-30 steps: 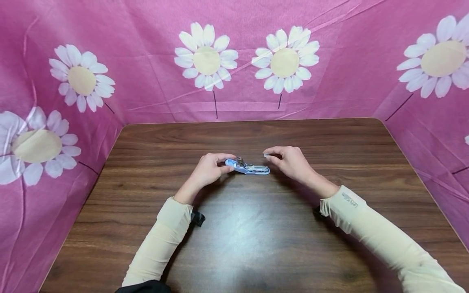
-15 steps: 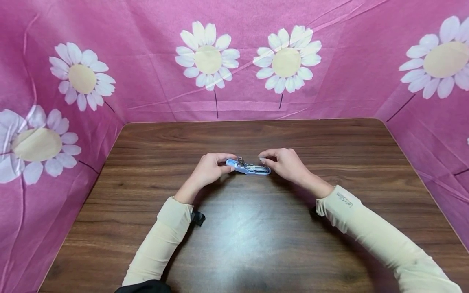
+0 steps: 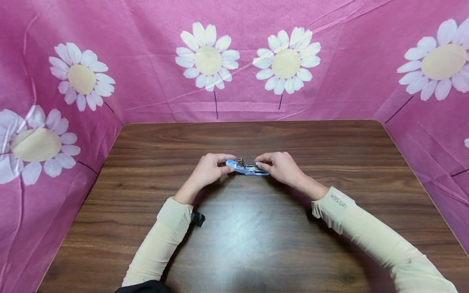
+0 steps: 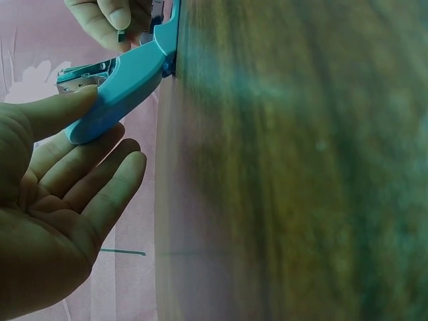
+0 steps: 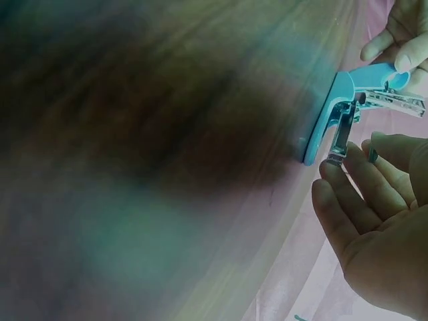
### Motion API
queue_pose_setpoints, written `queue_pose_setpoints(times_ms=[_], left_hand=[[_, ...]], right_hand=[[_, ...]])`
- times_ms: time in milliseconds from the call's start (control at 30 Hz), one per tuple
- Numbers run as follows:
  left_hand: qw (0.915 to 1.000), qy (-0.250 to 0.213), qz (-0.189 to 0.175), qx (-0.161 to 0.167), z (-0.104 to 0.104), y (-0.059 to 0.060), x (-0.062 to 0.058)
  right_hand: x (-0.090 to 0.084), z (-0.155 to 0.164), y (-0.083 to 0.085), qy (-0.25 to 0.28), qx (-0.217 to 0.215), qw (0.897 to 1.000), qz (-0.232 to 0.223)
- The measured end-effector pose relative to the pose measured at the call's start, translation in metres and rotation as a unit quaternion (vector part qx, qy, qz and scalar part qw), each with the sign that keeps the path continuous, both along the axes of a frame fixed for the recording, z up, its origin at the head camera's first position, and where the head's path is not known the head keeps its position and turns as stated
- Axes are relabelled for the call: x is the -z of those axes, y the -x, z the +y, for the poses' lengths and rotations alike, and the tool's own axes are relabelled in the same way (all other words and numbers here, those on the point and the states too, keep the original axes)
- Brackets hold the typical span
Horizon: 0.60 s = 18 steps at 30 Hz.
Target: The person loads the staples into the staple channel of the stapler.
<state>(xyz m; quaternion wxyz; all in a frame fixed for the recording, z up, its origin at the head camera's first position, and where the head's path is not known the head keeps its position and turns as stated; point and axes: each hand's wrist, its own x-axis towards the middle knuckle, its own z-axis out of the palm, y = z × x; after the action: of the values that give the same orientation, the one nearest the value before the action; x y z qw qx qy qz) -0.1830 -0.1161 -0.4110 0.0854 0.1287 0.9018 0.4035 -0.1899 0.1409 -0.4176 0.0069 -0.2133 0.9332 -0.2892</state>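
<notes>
Your left hand (image 3: 207, 169) pinches the rounded rear end of the small light-blue plastic stapler (image 3: 246, 168), thumb on top and fingers underneath; that reads as a steadying grip that keeps the body from sliding while the other end is worked on. The stapler sits near the middle of the dark wood-grain desk (image 3: 256, 244), base flat on the surface, long axis running left-right between your hands. It is hinged open: in the left wrist view the blue top arm (image 4: 124, 87) is lifted clear of the base, and in the right wrist view the bright metal magazine rail (image 5: 394, 100) is exposed, which looks like the reason for holding it open. Your right hand (image 3: 280, 167) is at the front end with thumb and forefinger pinched on a small silvery strip (image 3: 258, 164), probably staples, though it is too small to confirm; it is held right over the open rail, touching or just short of it, I can't tell which. Materials: smooth moulded plastic shell with rounded edges, thin stamped shiny steel inside, glossy laminate desk with a glare patch in front of you. Pink crinkled fabric backdrop with white daisies (image 3: 207, 57) walls in three sides. Cream stretch sleeves (image 3: 161, 240) cover both forearms.
</notes>
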Motion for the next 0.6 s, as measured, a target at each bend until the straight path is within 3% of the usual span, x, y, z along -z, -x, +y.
queue_pose_setpoints(times_ms=[600], left_hand=[[1.0,-0.009,-0.002,-0.002,-0.0002,-0.0002,0.0003]], right_hand=[[0.0036,-0.0014,-0.0009,-0.029,-0.011,0.999,-0.01]])
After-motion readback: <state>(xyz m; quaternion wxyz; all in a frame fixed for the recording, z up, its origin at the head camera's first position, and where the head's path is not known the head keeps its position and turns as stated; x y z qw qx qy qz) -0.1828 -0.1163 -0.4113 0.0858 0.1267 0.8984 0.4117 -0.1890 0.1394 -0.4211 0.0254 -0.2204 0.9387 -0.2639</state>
